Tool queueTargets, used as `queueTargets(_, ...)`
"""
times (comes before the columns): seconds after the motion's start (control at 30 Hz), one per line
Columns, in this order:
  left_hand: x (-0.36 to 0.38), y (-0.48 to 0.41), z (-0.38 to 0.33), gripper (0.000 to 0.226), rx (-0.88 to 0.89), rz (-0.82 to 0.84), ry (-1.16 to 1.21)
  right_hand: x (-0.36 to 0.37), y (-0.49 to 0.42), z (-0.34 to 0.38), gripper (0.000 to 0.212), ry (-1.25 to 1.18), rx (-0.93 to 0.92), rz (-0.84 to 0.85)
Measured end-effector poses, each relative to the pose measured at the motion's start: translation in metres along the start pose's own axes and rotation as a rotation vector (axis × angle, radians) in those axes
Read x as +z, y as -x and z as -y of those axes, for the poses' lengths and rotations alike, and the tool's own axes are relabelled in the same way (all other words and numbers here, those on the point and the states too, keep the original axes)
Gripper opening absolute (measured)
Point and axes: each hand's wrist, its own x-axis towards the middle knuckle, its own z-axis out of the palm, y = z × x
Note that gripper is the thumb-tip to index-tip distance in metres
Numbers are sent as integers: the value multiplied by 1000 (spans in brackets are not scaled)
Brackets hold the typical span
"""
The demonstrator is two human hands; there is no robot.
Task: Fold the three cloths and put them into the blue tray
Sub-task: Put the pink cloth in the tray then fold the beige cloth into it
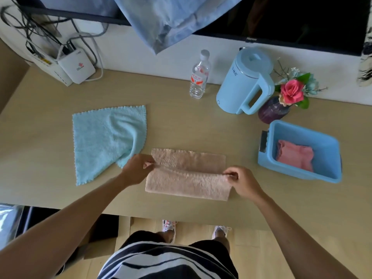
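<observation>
A beige cloth [187,174] lies near the table's front edge with its near half doubled over the far half. My left hand [138,168] pinches the left end of the folded-over edge. The right end of that edge is pinched by my right hand [241,182]. A light blue cloth [104,141] lies spread and rumpled to the left, its lower right corner touching my left hand. The blue tray [330,150] stands at the right and holds a folded pink cloth [295,155].
Along the back of the table stand a clear water bottle [199,75], a light blue kettle [246,81] and a purple vase with flowers [281,101]. A white router [77,66] with cables sits at the back left. A dark screen hangs behind.
</observation>
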Motion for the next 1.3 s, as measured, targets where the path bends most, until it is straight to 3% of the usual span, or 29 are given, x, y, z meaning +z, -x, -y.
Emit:
queueTargets(0.13, 2, -26, 1, 10, -93, -113, 38, -2, -31, 2, 20, -22, 22, -81)
queueTargets(0.3, 7, -45, 9, 19, -100, -135, 4, 0, -62, 3, 19, 0, 45, -118)
queueTargets(0.4, 16, -44, 9, 36, -31, -256, -104, 7, -67, 3, 27, 50, 85, -236)
queueTargets(0.5, 36, -27, 0, 37, 136, -341, -269, 25, -57, 4, 39, 294, -43, -352)
queueTargets(0.6, 71, -5, -13, 34, 290, -170, -346, 46, -45, 9, 28, 357, -228, -251)
queueTargets(0.73, 106, 10, -25, 48, 252, 55, -456, 60, -42, 8, 35, 409, -221, -51)
queueTargets(0.97, 113, -21, -31, 61, 259, 132, -573, 61, -10, 4, 55, 507, -116, -23)
queueTargets(1.03, 110, -32, -36, 61, 268, 147, -610, 69, 5, 6, 59, 457, -124, 53)
queueTargets(1.13, 109, -33, -45, 64, 363, 157, -707, 84, 24, 9, 59, 340, -252, 227)
queueTargets(1.23, 110, -15, -38, 70, 571, 198, -757, 89, 33, -1, 58, 436, -442, 202)
queueTargets(1.3, 108, -2, -28, 77, 620, 219, -728, 86, 32, -10, 62, 508, -485, 173)
